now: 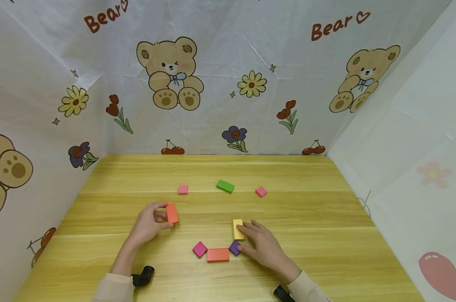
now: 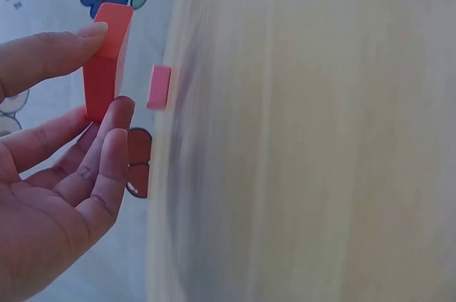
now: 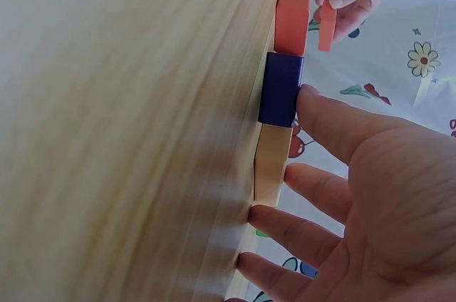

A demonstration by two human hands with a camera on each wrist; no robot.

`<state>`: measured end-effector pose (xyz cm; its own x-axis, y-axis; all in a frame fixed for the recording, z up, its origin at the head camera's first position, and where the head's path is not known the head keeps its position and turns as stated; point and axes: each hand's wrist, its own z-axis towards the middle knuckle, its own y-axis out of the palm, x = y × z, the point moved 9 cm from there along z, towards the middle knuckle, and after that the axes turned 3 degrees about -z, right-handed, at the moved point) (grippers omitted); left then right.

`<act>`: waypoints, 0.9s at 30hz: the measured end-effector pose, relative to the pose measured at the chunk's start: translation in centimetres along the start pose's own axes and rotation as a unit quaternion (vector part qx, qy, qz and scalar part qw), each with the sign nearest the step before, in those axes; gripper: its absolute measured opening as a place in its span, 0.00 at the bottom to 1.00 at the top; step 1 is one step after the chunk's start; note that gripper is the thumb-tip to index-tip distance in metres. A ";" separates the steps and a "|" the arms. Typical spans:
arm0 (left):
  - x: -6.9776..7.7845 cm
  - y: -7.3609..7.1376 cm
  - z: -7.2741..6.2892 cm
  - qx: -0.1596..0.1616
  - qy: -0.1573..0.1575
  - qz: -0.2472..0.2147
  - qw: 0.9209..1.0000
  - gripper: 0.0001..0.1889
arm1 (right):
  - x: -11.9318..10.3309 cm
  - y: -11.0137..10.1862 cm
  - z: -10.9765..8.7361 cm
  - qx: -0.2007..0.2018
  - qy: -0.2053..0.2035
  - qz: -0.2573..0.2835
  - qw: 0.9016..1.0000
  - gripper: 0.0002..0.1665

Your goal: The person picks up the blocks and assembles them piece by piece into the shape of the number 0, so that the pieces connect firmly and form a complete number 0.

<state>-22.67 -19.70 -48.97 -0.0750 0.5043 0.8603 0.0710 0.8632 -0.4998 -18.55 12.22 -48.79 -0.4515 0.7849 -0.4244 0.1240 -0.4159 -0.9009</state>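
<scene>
My left hand (image 1: 149,224) pinches an orange-red rectangular block (image 1: 172,213) between thumb and fingers; in the left wrist view this block (image 2: 107,63) appears raised off the table. My right hand (image 1: 263,245) lies low on the table with fingers extended. Its thumb touches a purple block (image 1: 235,248), and its index finger touches a yellow block (image 1: 238,229). In the right wrist view the purple block (image 3: 281,90) and yellow block (image 3: 273,167) meet end to end. Left of the purple block lies a red rectangular block (image 1: 218,255), then a magenta block (image 1: 199,249) turned cornerwise.
Farther back on the wooden table (image 1: 307,209) lie a pink block (image 1: 183,190), a green rectangular block (image 1: 225,186) and another pink block (image 1: 261,191). White cloth (image 1: 220,113) printed with bears hangs behind the table. Black straps or mounts (image 1: 144,277) sit at the wrists.
</scene>
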 end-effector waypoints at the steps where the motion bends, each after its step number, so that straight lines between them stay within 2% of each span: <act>1: 0.2 0.3 0.0 -0.002 0.003 -0.002 1.000 0.34 | 0.0 0.0 0.0 0.000 0.000 0.000 1.000 0.32; 16: 2.4 3.7 -0.4 -0.025 0.049 -0.008 0.998 0.34 | 0.0 0.1 0.2 -0.002 -0.005 -0.005 1.000 0.32; 27: 2.9 5.9 -0.7 -0.045 0.070 -0.007 0.997 0.33 | 0.0 0.0 0.2 0.000 -0.003 -0.004 1.000 0.32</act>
<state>-21.81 -13.16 -49.35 0.0625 0.4782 0.8760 0.1599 0.8616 -0.4817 -18.70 12.12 -48.82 -0.4569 0.7860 -0.4165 0.1211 -0.4089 -0.9045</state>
